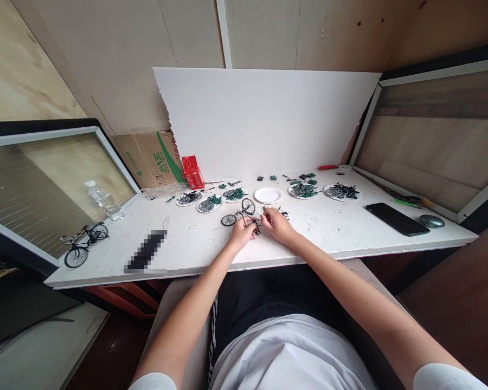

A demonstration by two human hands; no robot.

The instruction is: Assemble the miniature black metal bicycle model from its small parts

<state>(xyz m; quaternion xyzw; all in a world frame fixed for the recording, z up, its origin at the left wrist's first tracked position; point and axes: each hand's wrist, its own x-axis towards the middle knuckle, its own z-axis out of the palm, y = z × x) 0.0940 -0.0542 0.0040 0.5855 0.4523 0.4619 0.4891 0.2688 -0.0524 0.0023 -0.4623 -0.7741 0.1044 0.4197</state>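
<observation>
Near the front middle of the white table, a black model bicycle (247,209) is tilted with its two wheels pointing away from me. My left hand (242,234) is closed round its frame. Close beside it, my right hand (277,224) has its fingers pinched together at the frame's right side; whatever lies between those fingertips is too small to make out. Some small dark parts (285,214) lie just behind the right hand.
Paper plates with black and green parts stand along the back: one plate (210,204), another plate (343,193), and a bare plate (269,195). A second model bicycle (86,242) and a bottle (104,200) are left. A phone (397,219) and mouse (431,220) lie right.
</observation>
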